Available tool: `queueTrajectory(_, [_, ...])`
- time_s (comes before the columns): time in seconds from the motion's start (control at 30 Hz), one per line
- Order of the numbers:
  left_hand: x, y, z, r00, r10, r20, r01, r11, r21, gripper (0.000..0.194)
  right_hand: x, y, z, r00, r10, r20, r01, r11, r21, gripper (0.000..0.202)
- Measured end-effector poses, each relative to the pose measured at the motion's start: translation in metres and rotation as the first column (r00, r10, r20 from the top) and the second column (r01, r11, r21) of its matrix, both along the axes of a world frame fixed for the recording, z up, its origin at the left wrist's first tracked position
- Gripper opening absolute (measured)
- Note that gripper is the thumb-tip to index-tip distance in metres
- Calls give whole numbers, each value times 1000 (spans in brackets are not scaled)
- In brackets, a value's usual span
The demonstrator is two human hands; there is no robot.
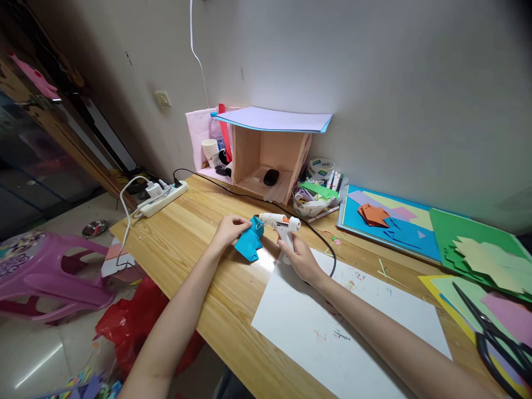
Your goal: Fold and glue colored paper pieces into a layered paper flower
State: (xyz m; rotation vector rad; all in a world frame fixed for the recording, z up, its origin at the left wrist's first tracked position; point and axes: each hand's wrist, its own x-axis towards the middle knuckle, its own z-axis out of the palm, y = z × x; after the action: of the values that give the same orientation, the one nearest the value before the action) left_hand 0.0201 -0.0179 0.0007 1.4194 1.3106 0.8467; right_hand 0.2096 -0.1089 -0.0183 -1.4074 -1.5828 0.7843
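My left hand (233,229) pinches the upper left edge of a folded blue paper piece (248,244) and holds it up over the wooden table. My right hand (300,256) is wrapped round the grip of a white hot glue gun (280,221) with orange parts. The nozzle points left and meets the top of the blue paper; whether it touches is too small to tell. A black cord runs from the gun. Below my right forearm lies a large white sheet (299,327) with coloured marks.
Behind stand a cardboard box (266,149) and a basin of paper scraps (311,199). Coloured paper with an orange folded piece (373,215) and black scissors (490,327) lie right. A power strip (164,199) sits left; a pink stool (62,271) stands on the floor.
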Motion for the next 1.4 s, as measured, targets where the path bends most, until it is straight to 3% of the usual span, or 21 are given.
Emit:
queueTrajectory(0.5, [0, -2, 8, 999, 13, 32, -13, 1000, 6, 23, 1, 1, -2, 1000, 9, 10, -9, 1000, 10, 36])
queueTrajectory(1.17, [-7, 8, -3, 999, 47, 25, -49, 993, 104, 29, 0, 0, 0, 1000, -18, 24, 19, 1000, -18, 33])
queueTrajectory(1.4, [-6, 4, 5, 997, 68, 20, -70, 994, 89, 31, 1, 1, -2, 999, -18, 31, 18, 1000, -19, 34])
